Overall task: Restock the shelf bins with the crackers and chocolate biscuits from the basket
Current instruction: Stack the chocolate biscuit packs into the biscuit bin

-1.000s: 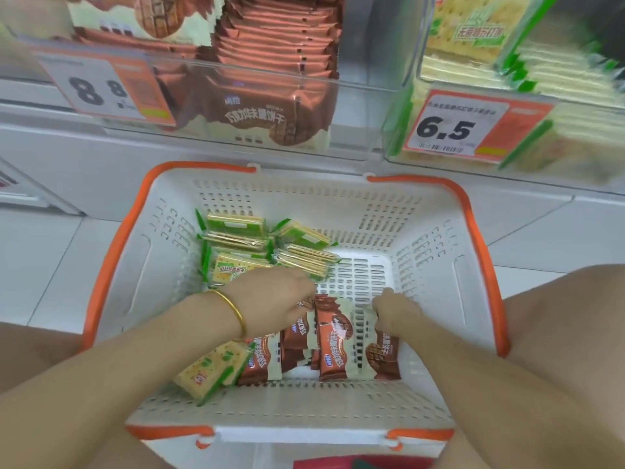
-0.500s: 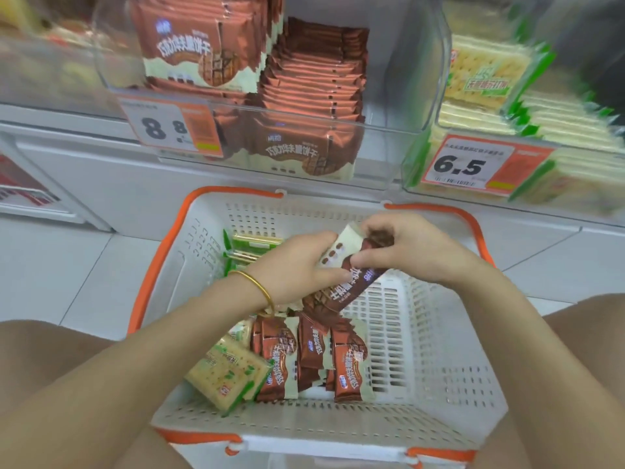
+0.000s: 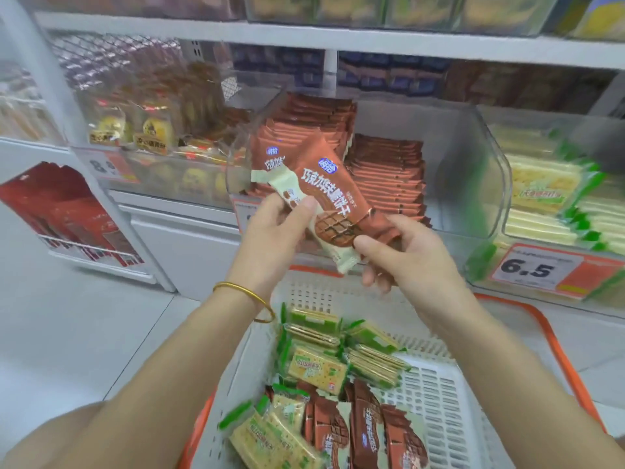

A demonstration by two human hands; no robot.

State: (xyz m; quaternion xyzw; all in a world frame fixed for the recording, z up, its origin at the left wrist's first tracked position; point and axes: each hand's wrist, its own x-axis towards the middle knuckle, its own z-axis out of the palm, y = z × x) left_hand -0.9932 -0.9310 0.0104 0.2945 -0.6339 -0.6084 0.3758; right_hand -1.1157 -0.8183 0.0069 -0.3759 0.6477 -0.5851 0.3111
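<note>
Nearest, the white basket (image 3: 439,401) holds green cracker packs (image 3: 316,368) and brown chocolate biscuit packs (image 3: 365,431). Above its far rim, two raised packs (image 3: 324,191) sit tilted between both hands. The left hand (image 3: 270,238) has its fingers curled round the cream ends, and the right hand (image 3: 406,255) pinches the lower end. Beyond them stands the clear chocolate bin (image 3: 473,164), partly stacked, with the cracker bin (image 3: 541,184) to its right.

Right price tag (image 3: 537,270), white and orange, on the front of the cracker bin (image 3: 480,265): "6.5" in bold black; small print beneath too blurred to read. Left price tag (image 3: 105,165), on the left bin (image 3: 162,179): a black "8" and part of a second figure, blurred. Raised chocolate biscuit packet (image 3: 324,194): white Chinese characters down the brown wrapper, ending "饼干", below a blue oval badge too small to read; green lettering on the cracker packets (image 3: 316,368) in the basket (image 3: 554,350) illegible.
</note>
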